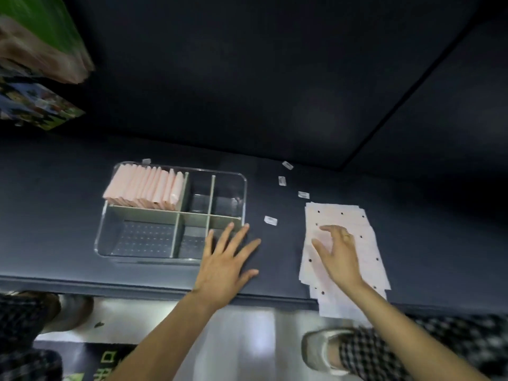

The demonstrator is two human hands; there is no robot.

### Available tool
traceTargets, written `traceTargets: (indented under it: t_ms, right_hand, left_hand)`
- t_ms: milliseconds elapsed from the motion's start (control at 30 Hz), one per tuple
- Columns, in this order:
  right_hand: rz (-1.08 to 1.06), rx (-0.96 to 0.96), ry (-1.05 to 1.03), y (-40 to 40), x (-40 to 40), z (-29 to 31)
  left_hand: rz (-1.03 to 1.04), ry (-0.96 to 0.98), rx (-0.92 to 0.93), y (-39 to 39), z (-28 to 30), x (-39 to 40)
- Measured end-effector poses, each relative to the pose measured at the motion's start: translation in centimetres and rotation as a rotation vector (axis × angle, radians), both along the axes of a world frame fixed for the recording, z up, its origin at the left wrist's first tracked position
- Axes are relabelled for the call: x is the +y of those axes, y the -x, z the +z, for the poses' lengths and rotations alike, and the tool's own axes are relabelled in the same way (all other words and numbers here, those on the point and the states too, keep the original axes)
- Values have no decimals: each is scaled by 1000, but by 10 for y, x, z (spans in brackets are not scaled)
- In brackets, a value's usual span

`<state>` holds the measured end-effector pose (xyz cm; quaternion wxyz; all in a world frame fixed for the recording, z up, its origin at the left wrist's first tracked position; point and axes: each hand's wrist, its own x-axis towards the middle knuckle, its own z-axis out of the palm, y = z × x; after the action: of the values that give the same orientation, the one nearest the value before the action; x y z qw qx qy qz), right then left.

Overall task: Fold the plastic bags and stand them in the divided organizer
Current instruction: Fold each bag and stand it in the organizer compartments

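Dark counter [68, 188] runs in front of me, with a dark wall behind it. On it sits the clear divided organizer [242, 185], and its far-left compartment already holds a row of folded pink bags [145, 191] standing on edge. The other compartments look unfilled, so I judge the job partly done: one section packed, the rest waiting.

To the right, well apart from the organizer, lies a flat stack of unfolded plastic bags [365, 243] with small dark punch holes, its near edge hanging over the counter's lip. A few small white tags [270, 220] lie scattered between the two.

My left hand [225, 265] lies over the counter at the organizer's near right corner, fingers straight and spread, gripping nothing. My right hand [339, 251] is over the stack, fingers loosely bent toward the top bag; I cannot tell whether it has pinched a sheet yet.
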<state>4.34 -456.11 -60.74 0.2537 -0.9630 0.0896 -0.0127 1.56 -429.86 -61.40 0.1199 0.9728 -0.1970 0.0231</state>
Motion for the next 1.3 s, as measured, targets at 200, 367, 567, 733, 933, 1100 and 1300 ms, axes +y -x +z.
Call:
traceTargets:
  t_ms: [200,367,567,733,933,1100,1300]
  right_hand:
    - [-53,555,302,43,-81,-33]
    - [1,533,363,38,-48,-46]
    - [120,539,368,20,-11,-41]
    - [422,331,327,10,-45,-22]
    - [648,186,233,34,-71,-28]
    - [568,173,113,33,-64,-24]
    - [531,344,-33,19,-53,-1]
  left_hand:
    - [-27,-152,34,-6,-11,-1]
    - [-32,-148,70,-16,-14,12]
    - [-44,-134,108,-11,-10,9]
    - [25,-45,180,-2,-10,-2]
    - [48,11,180,2,-11,-6]
    - [78,21,163,11,-5,-14]
    - [-135,142,90,19,-4,-36]
